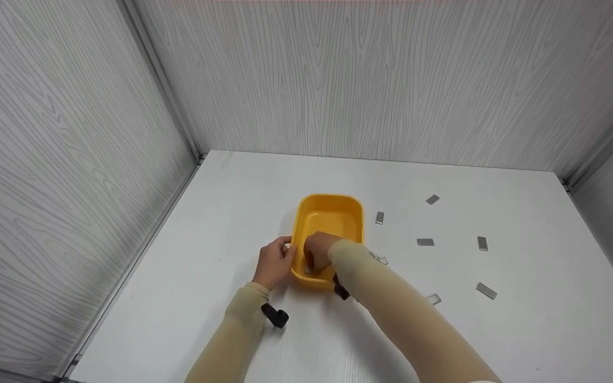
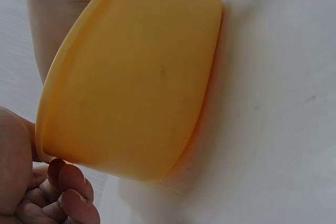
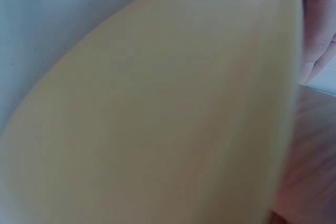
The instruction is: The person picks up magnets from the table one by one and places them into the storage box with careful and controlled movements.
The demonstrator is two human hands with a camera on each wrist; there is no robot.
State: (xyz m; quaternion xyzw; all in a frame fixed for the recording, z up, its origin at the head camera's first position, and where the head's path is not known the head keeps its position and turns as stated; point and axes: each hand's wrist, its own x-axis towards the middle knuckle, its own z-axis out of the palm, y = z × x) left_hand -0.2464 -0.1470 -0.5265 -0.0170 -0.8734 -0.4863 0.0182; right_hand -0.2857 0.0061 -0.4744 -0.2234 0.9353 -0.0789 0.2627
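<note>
Yellow plastic tub (image 1: pixel 330 204), open at the top, stands near the middle of the white surface (image 1: pixel 221 213), directions here being taken from its centre in the head view. At its eight o'clock edge the person's left hand (image 1: pixel 273 264) grips the rim between thumb and fingers. The right hand (image 1: pixel 318 250) reaches down inside, towards seven o'clock, its fingers bent; a small pale piece (image 1: pixel 307 270) shows at the fingertips, though whether they pinch it cannot be told.

Small flat grey rectangles lie separately on the surface: one (image 1: pixel 380 217) just beside the tub at two o'clock, another (image 1: pixel 432 199) farther along that line, two more at three o'clock, and one (image 1: pixel 486 291) between three and four. At four o'clock, a clear piece (image 1: pixel 383 260) lies near the tub, and a pale one (image 1: pixel 434 299), farther out, is partly covered by the cream right sleeve (image 1: pixel 402 308).
</note>
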